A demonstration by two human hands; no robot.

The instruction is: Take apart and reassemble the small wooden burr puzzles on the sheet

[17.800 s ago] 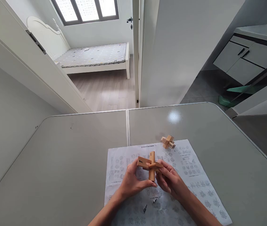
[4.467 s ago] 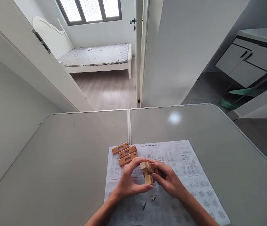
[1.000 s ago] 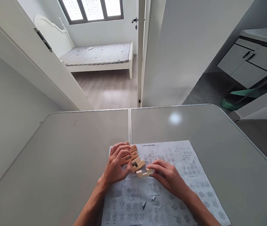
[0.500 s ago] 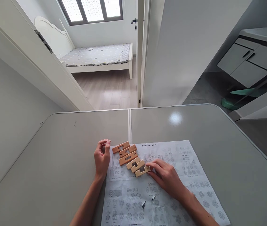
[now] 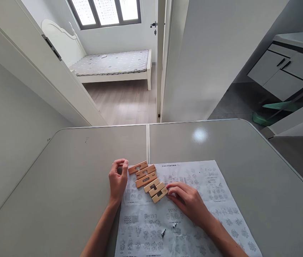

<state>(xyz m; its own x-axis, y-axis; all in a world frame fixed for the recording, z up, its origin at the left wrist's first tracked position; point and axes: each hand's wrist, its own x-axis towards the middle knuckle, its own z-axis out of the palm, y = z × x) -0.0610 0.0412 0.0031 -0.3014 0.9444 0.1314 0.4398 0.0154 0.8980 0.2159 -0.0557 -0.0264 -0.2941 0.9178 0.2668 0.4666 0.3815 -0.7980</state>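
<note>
In the head view, a grey table is seen, with a bed at 11 o'clock and a cabinet at 2. On a sheet at 6 o'clock, three reddish blocks and three pale blocks are lined diagonally. The left hand, nothing visible in it, is loosely curled; the lowest pale block is touched by the right hand, half-bent, grip unclear. Forearms are angled in from 7 and 5.

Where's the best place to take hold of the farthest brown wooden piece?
Probably its left end, with the left hand coming from the left. The farthest brown wooden piece lies flat, its left end jutting past the neighbouring brown piece, so both long edges look pinchable there.
</note>
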